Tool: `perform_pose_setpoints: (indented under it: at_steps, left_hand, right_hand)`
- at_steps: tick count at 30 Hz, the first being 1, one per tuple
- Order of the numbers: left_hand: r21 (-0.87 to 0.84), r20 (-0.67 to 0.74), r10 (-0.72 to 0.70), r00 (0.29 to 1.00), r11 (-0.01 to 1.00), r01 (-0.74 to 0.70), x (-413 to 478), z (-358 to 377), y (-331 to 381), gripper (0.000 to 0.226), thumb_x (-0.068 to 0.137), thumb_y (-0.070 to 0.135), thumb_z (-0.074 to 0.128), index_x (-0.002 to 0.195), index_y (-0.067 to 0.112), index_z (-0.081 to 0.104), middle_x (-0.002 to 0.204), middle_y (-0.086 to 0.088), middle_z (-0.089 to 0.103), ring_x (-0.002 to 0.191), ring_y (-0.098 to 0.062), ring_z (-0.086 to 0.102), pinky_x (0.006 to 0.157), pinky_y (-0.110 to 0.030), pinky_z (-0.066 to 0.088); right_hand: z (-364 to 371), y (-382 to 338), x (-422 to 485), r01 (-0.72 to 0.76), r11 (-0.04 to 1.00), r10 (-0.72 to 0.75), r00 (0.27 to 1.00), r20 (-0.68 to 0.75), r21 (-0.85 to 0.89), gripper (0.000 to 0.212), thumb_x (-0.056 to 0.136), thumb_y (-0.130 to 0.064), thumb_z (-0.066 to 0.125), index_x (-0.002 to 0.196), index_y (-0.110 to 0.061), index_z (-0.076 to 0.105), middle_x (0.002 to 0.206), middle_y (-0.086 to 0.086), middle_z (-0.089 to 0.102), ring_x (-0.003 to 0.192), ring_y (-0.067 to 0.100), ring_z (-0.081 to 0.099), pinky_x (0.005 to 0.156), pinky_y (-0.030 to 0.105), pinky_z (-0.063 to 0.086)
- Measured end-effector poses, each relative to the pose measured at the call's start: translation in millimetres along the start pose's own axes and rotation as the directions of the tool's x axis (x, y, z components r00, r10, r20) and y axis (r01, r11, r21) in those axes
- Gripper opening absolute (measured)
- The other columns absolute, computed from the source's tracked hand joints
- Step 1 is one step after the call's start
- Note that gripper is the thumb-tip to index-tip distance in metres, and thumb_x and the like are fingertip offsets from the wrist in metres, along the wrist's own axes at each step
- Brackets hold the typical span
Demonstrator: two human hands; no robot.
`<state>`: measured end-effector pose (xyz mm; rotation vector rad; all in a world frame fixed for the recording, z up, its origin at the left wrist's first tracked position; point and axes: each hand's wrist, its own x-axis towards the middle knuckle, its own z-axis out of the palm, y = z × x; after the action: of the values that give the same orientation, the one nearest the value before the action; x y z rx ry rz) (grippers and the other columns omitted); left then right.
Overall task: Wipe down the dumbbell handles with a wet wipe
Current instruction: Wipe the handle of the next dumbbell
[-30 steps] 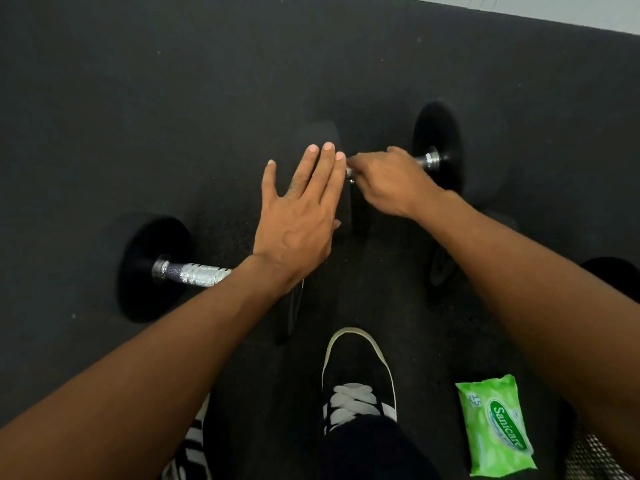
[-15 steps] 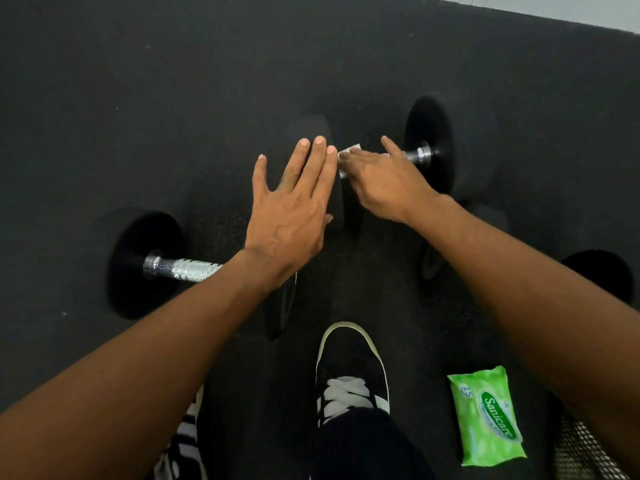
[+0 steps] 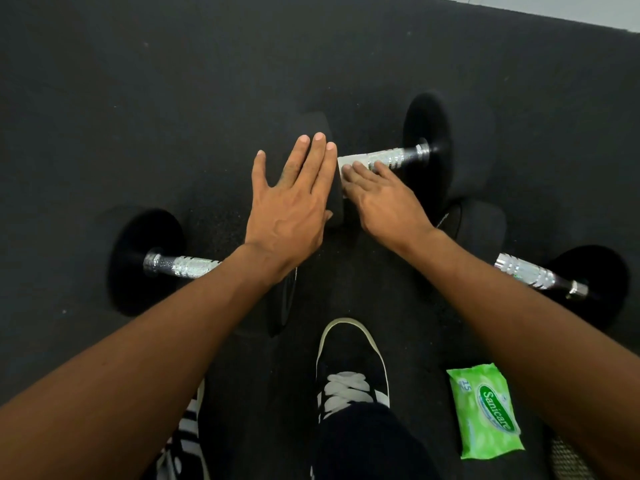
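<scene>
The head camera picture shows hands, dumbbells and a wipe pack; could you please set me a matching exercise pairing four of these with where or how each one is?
Things:
1. left hand
2. right hand
3. wipe pack
4. shoe

Places or states:
A. lying on the floor by the right forearm
B. pressing a white wipe onto a dumbbell handle
C. flat, fingers straight, on a black dumbbell end
D. between the two forearms, white laces

Pairs: 1-C, 2-B, 3-A, 4-D

The left hand covered the far dumbbell's near weight; the right hand hid most of the wipe.
</scene>
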<state>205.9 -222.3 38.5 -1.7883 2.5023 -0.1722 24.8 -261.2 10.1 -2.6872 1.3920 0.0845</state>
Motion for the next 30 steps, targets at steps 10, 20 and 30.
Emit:
perform_pose_setpoints:
  at_steps: [10, 20, 30]
  left_hand:
    - [-0.015, 0.003, 0.003, 1.000, 1.000, -0.003, 0, -1, 0, 0.087, 0.098, 0.045, 0.052, 0.160, 0.011, 0.001, 0.169, -0.009, 0.000, 0.156, -0.024, 0.000, 0.117, -0.068, 0.012]
    - [-0.027, 0.014, 0.006, 1.000, 1.000, -0.006, -1, -1, 0, 0.087, 0.099, 0.045, 0.050, 0.161, 0.010, -0.001, 0.169, -0.010, -0.004, 0.156, -0.025, -0.004, 0.117, -0.068, 0.010]
    - [-0.031, 0.012, -0.001, 1.000, 1.000, 0.002, -1, -2, 1, 0.086, 0.099, 0.042, 0.052, 0.161, 0.011, 0.000, 0.169, -0.009, -0.003, 0.156, -0.024, -0.002, 0.116, -0.069, 0.010]
  right_hand:
    - [-20, 14, 42, -0.125, 0.925, 0.150, 0.988, -0.041, 0.359, 0.025, 0.098, -0.017, 0.037, 0.121, -0.009, 0.043, 0.097, 0.013, 0.070, 0.096, 0.036, 0.065, 0.095, 0.045, 0.037]
    - [-24, 32, 94, -0.396, 0.769, 0.227, 0.903, 0.365, 0.502, 0.017, 0.097, -0.035, 0.037, 0.113, -0.030, 0.039, 0.099, 0.001, 0.058, 0.090, 0.022, 0.058, 0.091, 0.053, 0.047]
    - [-33, 22, 60, -0.268, 0.832, 0.251, 0.963, 0.101, 0.485, 0.016, 0.099, -0.031, 0.040, 0.111, -0.023, 0.047, 0.097, 0.005, 0.064, 0.086, 0.026, 0.062, 0.076, 0.043, 0.049]
